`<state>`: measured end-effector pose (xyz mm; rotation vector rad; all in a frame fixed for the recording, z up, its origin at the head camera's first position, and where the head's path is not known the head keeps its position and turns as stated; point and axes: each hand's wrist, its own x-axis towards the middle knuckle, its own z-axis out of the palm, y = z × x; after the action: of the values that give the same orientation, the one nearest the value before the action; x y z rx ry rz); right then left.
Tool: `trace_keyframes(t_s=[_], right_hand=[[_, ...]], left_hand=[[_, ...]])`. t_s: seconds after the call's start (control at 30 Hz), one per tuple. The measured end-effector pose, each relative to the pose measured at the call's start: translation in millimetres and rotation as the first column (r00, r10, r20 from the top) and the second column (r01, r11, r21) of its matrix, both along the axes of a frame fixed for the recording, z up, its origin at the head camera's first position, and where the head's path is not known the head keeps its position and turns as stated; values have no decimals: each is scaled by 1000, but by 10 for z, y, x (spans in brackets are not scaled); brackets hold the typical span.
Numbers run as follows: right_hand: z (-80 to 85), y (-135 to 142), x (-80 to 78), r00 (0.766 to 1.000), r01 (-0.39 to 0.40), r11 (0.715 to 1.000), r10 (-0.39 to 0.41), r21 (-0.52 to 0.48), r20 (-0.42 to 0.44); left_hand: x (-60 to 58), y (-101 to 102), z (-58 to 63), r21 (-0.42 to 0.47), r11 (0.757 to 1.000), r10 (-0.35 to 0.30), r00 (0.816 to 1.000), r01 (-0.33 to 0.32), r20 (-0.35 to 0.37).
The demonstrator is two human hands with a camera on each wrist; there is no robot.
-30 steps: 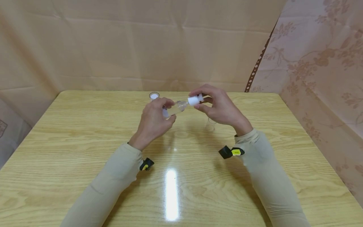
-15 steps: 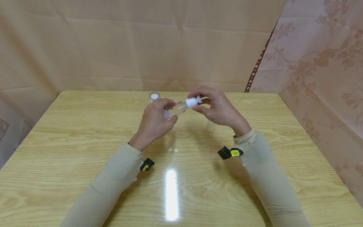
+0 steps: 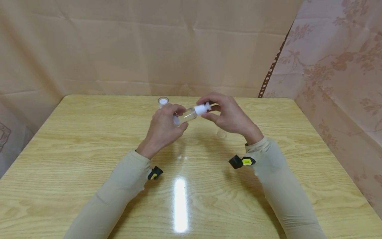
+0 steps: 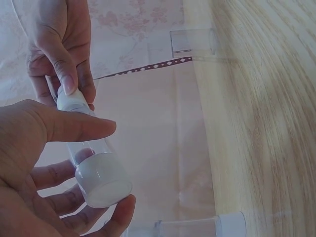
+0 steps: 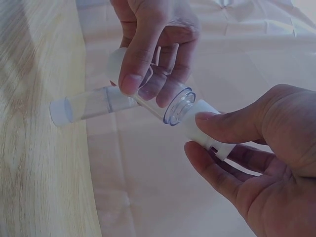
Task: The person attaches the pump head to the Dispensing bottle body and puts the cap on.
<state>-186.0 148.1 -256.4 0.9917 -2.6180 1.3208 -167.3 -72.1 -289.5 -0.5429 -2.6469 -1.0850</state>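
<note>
My left hand point(image 3: 167, 123) holds a clear plastic bottle point(image 3: 188, 115) by its body, tilted above the table. In the left wrist view the bottle's white base point(image 4: 103, 180) lies between thumb and fingers. Between thumb and fingertips, my right hand point(image 3: 228, 114) pinches a white pump head point(image 3: 201, 109). Seen from the right wrist, the collar of the pump sits right at the bottle's threaded neck point(image 5: 181, 107), in line with it. Part of the bottle's body is hidden behind the left fingers.
A second clear bottle point(image 5: 89, 108) with a white base stands at the back of the wooden table point(image 3: 104, 149), partly behind the left hand. Near the right hand a clear cap point(image 4: 192, 43) stands on the tabletop. A beige curtain point(image 3: 149, 49) hangs behind.
The right hand has moved slightly left with the pump head. The pump's thin stem, visible between it and the bottle earlier, is now inside, and the collar meets the neck.
</note>
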Motion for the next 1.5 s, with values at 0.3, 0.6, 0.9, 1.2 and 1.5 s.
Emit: trace_keyframes(t_s=[0.3,0.6,0.9,1.2,1.5], right_hand=[[-10,3,1,1000,-9,1000,9,5,-9],[1,17,5,1000,-23,1000,24,22,-17],[2,28,-9,1000,-10,998,10,60,-8],[1,26,-23,1000,26,994,-26,102,-2],[-3,35,-35,1000,26,995,-27,102,7]], left_hand=[[10,12,11,-2,1000,-5,1000,5,-3],[19,14,12,2,1000,-16,1000,16,-7],[22,24,0,-3,1000,-10,999,10,-41],[18,22,0,-4,1000,1,997,-2,-73],[1,11,1,0,1000,9,998,-9,-55]])
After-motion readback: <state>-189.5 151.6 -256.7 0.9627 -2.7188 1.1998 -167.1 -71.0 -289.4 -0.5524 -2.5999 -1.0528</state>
